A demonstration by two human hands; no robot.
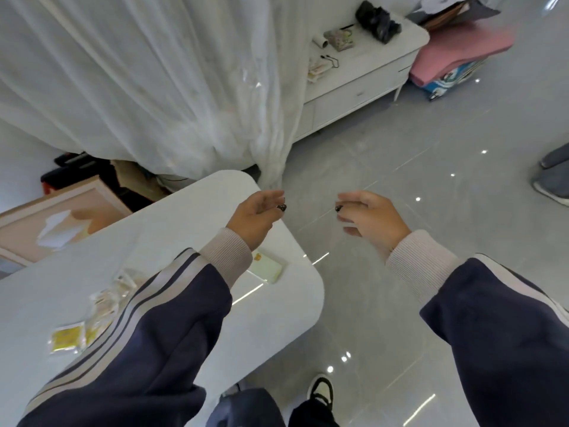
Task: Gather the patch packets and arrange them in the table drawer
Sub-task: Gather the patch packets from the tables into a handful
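Head view. Left hand (257, 215) and right hand (368, 218) are raised side by side with a gap between them, the left above the far corner of the white desk (191, 217), the right out over the grey floor (431, 167). Both hands are loosely curled, fingers relaxed and turned toward each other, and neither holds anything; dark-painted nails show on the facing fingertips. Patch packets (92, 318) lie on the desk, scattered well behind and to the left of the left hand, beside the striped sleeve (147, 334) of the left forearm; their image is blurred, and only clear wrappers and one yellow packet (67, 338) nearest the viewer can be made out. A pale packet (267, 268) with an orange mark rests on the desk just behind the left wrist, near the desk's right edge and partly covered by the cuff. No packet touches either hand. Sheer curtain (154, 72) hangs beyond the desk.
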